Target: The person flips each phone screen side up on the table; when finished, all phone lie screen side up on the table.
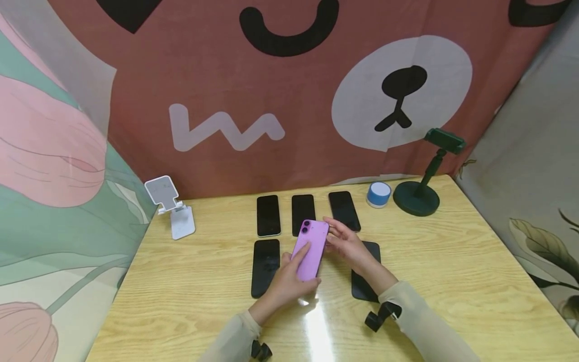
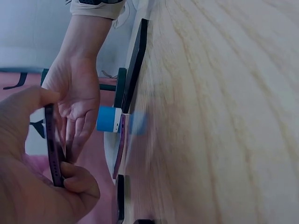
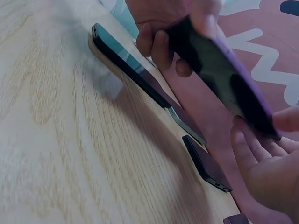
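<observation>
A purple smartphone (image 1: 311, 251), its back with two camera lenses facing up in the head view, is held above the table. My left hand (image 1: 288, 282) grips its lower part, thumb along one side and fingers round the other. At the upper right corner, my right hand (image 1: 350, 246) has its thumb and fingertips on the phone's edge. From the right wrist view, the dark screen (image 3: 219, 77) faces down toward the table, with right fingertips under its end and the thumb on the purple edge. A black phone (image 1: 266, 268) lies left of the held one; another dark phone (image 1: 365, 286) lies partly under my right forearm.
Three dark phones lie in a back row: left (image 1: 269, 216), middle (image 1: 303, 208) and right (image 1: 345, 210). A white folding stand (image 1: 183, 221) is at the left. Back right are a blue-and-white round container (image 1: 378, 194) and a green phone holder (image 1: 416, 198). A patterned cloth (image 1: 217, 171) hangs behind.
</observation>
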Action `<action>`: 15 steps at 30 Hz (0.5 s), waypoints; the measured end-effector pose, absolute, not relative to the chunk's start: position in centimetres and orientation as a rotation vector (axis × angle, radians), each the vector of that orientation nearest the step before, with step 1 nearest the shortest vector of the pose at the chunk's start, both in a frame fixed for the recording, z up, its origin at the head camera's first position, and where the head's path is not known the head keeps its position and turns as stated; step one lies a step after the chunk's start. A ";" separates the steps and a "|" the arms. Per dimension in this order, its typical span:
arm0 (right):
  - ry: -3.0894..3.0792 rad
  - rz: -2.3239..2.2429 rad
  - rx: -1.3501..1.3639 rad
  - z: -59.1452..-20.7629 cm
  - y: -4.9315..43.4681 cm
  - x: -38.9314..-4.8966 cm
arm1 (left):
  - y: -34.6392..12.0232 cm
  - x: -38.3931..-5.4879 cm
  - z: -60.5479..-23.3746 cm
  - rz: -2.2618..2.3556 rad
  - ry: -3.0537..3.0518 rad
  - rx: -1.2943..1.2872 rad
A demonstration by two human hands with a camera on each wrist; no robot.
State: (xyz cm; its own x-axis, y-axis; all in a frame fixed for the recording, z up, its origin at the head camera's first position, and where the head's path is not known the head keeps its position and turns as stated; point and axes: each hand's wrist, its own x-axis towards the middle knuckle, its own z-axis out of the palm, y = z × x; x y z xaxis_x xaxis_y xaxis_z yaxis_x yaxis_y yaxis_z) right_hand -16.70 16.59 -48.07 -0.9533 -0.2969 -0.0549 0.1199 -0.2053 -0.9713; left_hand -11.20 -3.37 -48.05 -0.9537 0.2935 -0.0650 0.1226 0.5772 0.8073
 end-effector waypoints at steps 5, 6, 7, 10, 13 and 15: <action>1.708 -2.243 -0.295 -48.1 16.6 -16.7 | -3.9 -11.1 -48.0 1.385 2.585 0.438; 1.703 -2.237 -0.309 -48.1 16.6 -16.7 | -4.0 -11.0 -47.9 1.408 2.570 0.449; 1.692 -2.232 -0.322 -48.1 16.6 -16.8 | -4.0 -11.0 -47.9 1.434 2.552 0.458; 1.670 -2.201 -0.355 -48.2 16.5 -16.8 | -4.2 -10.9 -47.9 1.492 2.501 0.493; 1.637 -2.174 -0.371 -48.4 16.4 -16.9 | -4.2 -10.9 -47.9 1.543 2.438 0.552; 1.616 -2.171 -0.364 -48.5 16.2 -17.0 | -4.2 -10.8 -47.3 1.559 2.394 0.586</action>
State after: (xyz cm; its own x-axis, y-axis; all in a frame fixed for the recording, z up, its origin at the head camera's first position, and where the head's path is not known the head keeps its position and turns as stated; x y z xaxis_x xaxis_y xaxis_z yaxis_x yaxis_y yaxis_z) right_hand -17.00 16.24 -48.50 -0.8829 -0.4684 -0.0327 0.1657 -0.2456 -0.9551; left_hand -10.80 -4.16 -47.29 -0.8950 0.4451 0.0287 0.2064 0.3561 0.9114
